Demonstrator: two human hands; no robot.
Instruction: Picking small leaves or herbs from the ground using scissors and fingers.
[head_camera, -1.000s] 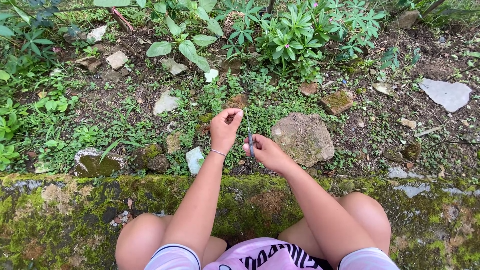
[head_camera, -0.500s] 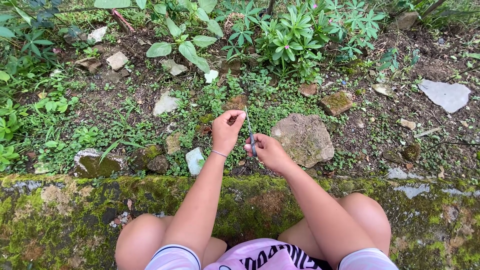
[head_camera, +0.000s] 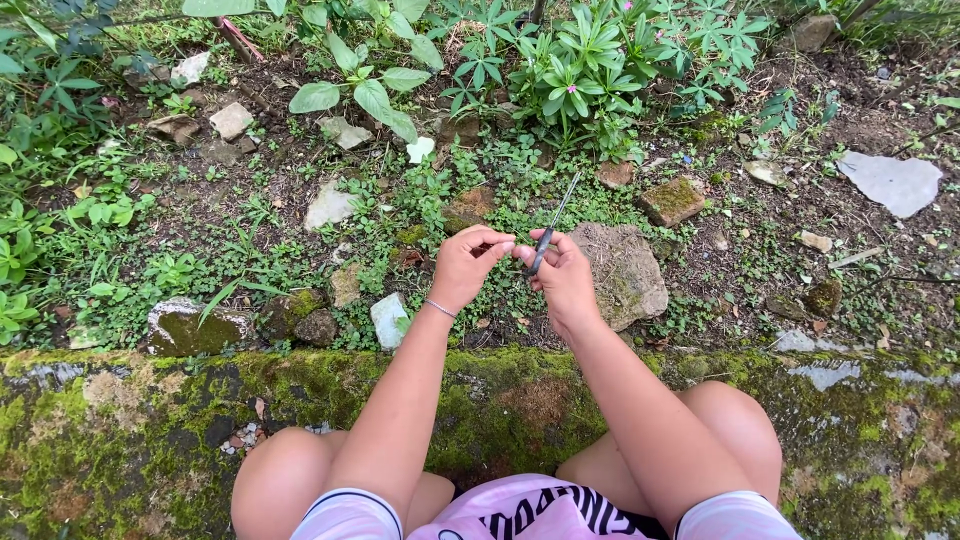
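My right hand (head_camera: 565, 275) grips a thin metal tool (head_camera: 548, 232) with a dark handle. Its slim blade points up and to the right, over the weeds. The curled fingers of my left hand (head_camera: 470, 262) pinch at the handle end, fingertips touching my right hand. A thin bracelet circles my left wrist. Both hands hover above low green weeds (head_camera: 500, 215), just left of a large grey rock (head_camera: 625, 275). My bare knees and a pink garment fill the bottom of the view.
A moss-covered concrete ledge (head_camera: 150, 420) runs across in front of my knees. Beyond it lies soil with scattered stones (head_camera: 330, 205), a mossy brick (head_camera: 672, 198), a flat grey slab (head_camera: 890, 182) and leafy plants (head_camera: 590, 60) at the back.
My left hand, raised with fingers up before, has dropped and closed onto the tool in my right hand. The tool's blade now tilts up to the right.
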